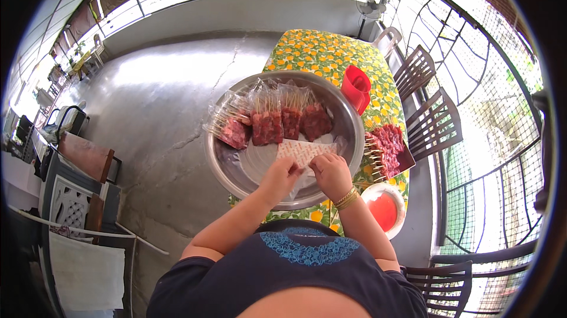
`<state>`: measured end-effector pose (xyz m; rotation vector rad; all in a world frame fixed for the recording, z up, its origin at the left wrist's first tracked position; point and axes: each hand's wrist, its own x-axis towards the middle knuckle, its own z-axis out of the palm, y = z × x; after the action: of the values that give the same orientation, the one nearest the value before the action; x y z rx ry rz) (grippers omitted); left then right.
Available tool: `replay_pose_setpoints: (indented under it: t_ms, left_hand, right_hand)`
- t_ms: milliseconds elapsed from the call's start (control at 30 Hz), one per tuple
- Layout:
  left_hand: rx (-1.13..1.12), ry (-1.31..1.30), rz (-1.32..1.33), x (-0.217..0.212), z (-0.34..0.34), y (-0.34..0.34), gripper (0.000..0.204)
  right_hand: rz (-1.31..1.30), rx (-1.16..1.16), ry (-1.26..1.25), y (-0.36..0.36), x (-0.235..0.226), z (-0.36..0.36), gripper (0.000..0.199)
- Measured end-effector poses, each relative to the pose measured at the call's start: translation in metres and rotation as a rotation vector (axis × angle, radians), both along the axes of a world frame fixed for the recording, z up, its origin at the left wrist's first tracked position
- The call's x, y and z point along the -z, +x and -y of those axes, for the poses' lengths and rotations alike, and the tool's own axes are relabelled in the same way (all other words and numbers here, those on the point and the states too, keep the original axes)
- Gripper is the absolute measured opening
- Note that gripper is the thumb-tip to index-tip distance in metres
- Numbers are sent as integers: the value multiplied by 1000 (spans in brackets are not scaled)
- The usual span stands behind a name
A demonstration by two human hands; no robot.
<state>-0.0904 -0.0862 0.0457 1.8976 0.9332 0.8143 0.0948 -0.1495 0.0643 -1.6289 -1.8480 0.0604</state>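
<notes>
A wide metal basin [220, 167] stands in front of me on the table. Several clear plastic bags of raw skewered meat [267, 128] lie in its far half, sticks pointing away from me. Nearer to me is a white packet with an orange printed pattern [295, 149]. My left hand [282, 175] and my right hand [332, 171] meet over the basin's near side, just below this packet. Both have their fingers pinched together on thin clear plastic [302, 181], which looks like a bag. Fingertips partly hide what they grip.
A yellow flowered cloth [313, 46] covers the table. Right of the basin are a red pitcher [356, 89], a tray of loose meat skewers [391, 149] and a white bowl of red liquid [384, 213]. Brown chairs [434, 123] line the right side.
</notes>
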Motion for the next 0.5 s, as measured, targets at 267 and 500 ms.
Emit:
replay_pose_setpoints:
  t_ms: [267,500]
  left_hand:
    - [-162,187,145,12,26,29,6]
    - [-201,488,-99,-7,66,35,8]
  right_hand:
    - [-128,41,-8,7,18,26,22]
    - [-165,31,195,28,9,38,6]
